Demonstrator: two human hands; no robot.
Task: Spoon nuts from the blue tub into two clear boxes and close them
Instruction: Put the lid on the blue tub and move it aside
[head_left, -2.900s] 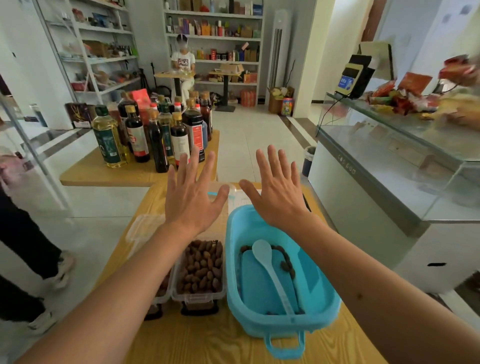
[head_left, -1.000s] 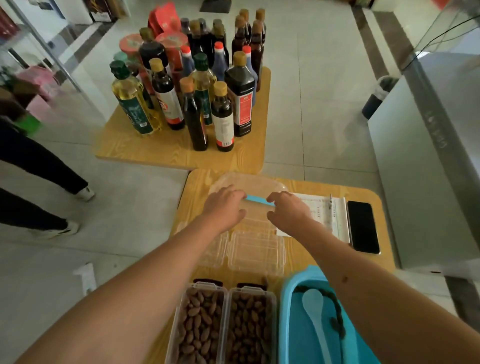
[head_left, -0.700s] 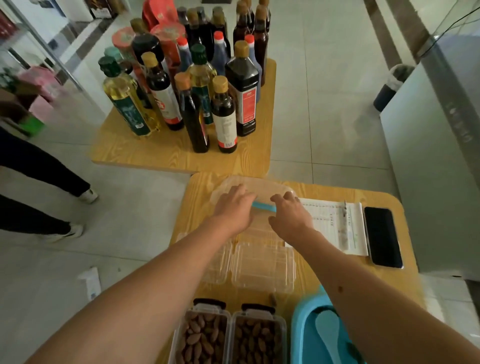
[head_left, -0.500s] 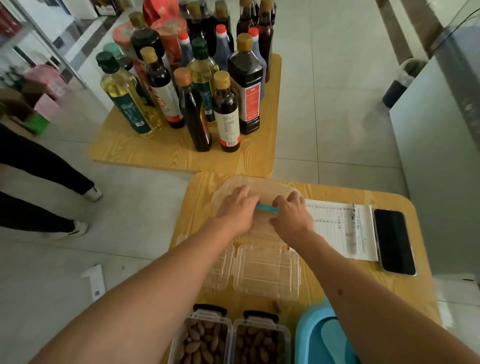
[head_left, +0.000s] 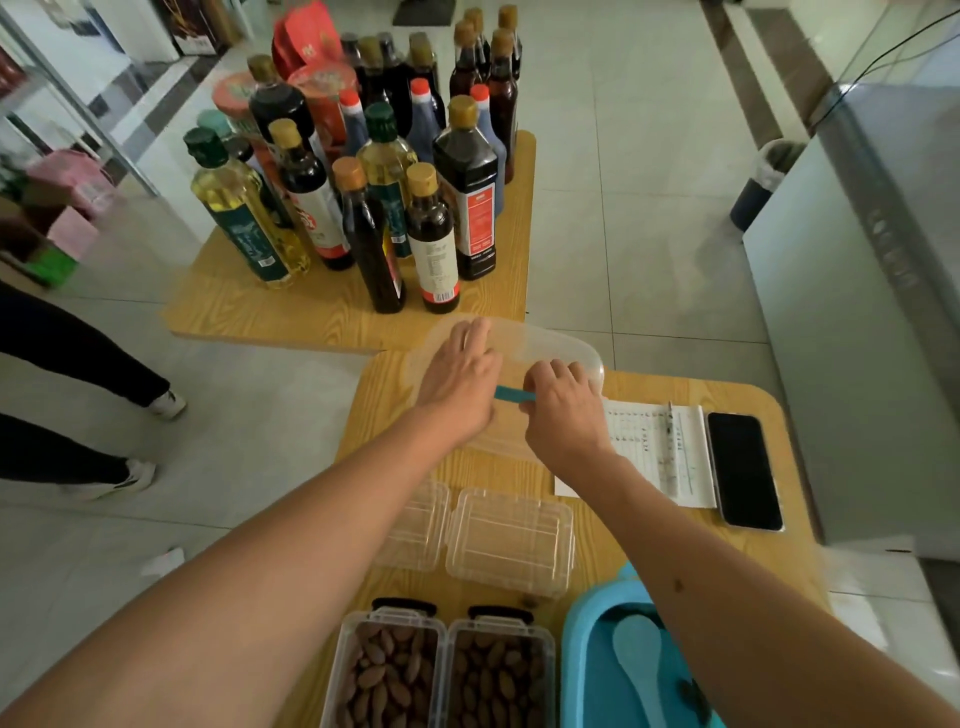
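Two clear boxes (head_left: 343, 667) (head_left: 551, 670) stand side by side at the table's near edge, both full of brown nuts (head_left: 389, 675), with their hinged clear lids (head_left: 511, 545) lying open behind them. The blue tub (head_left: 571, 654) is at the lower right with a pale blue spoon (head_left: 636, 649) and a few nuts inside; my right forearm crosses it. At the table's far end my left hand (head_left: 457, 384) and right hand (head_left: 563, 410) hold the tub's translucent lid (head_left: 561, 348) at either end of its blue handle (head_left: 514, 395). The lid's far edge looks slightly raised.
A printed sheet (head_left: 654, 447) and a black phone (head_left: 743, 467) lie at the table's right. A second wooden table (head_left: 291, 317) beyond carries several oil and sauce bottles (head_left: 431, 239). A grey counter (head_left: 883, 312) stands on the right, a person's legs (head_left: 78, 364) on the left.
My view has dropped from the shop to the table. Both hands went from raised and spread to the translucent lid's handle. The lid's far edge now reaches further out than half a second ago.
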